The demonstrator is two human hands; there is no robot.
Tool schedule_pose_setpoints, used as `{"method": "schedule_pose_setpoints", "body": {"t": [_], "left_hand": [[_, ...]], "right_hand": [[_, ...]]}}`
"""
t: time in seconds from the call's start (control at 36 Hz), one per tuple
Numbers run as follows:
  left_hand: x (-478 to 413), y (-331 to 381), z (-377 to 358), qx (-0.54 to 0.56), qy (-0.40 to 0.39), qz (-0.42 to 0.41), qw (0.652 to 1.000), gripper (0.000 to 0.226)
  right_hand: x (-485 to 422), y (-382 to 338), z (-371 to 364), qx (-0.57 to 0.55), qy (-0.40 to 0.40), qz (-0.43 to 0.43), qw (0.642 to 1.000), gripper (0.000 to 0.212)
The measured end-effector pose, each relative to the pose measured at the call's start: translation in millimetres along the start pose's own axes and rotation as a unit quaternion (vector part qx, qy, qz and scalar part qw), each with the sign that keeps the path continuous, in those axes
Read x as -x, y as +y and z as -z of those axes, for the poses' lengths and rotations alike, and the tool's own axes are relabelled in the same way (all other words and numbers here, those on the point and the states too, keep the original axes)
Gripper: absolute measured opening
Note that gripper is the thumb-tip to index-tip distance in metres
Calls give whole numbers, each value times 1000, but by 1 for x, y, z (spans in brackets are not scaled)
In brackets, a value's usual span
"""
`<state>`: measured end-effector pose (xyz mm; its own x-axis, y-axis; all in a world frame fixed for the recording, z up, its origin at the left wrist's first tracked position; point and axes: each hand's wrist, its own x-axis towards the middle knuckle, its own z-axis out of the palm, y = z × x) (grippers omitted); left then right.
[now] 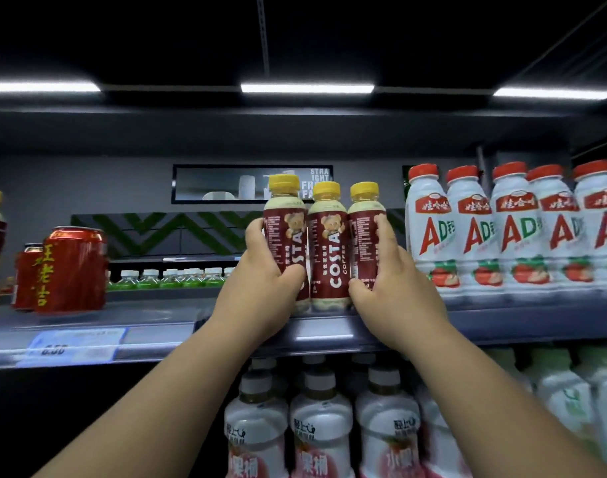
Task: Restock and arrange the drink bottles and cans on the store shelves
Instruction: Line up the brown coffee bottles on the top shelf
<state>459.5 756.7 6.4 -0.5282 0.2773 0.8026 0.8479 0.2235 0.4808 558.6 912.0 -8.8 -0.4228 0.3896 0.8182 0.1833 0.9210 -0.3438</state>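
Observation:
Three Costa coffee bottles with yellow caps and dark red labels stand side by side at the front of the upper shelf (329,331). My left hand (264,281) grips the left bottle (286,232), fingers curled round its far side and thumb across its lower front. My right hand (395,281) grips the right bottle (362,236) the same way from the other side. The middle bottle (329,243) is squeezed between the two and stands upright. The left bottle leans slightly left.
White AD milk bottles with red caps (509,229) fill the shelf right of the Costa bottles. Red herbal-tea cans (71,270) stand at the left, with a bare stretch of shelf between. White peach-drink bottles (321,429) fill the shelf below. A price tag (76,345) hangs on the shelf edge.

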Motion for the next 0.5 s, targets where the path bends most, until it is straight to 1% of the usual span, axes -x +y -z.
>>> {"method": "schedule_pose_setpoints", "body": {"t": [0.11, 0.28, 0.42, 0.5], "left_hand": [[-1, -1, -1, -48, -3, -2, 999, 74], [1, -3, -4, -120, 17, -18, 992, 99], [3, -3, -4, -124, 28, -26, 992, 97], [3, -3, -5, -119, 23, -29, 992, 96]], "right_hand": [[-1, 3, 0, -8, 2, -6, 1000, 91], [2, 3, 2, -22, 15, -21, 999, 94], [4, 0, 3, -40, 36, -27, 998, 95], [4, -2, 2, -30, 26, -29, 999, 95]]}}
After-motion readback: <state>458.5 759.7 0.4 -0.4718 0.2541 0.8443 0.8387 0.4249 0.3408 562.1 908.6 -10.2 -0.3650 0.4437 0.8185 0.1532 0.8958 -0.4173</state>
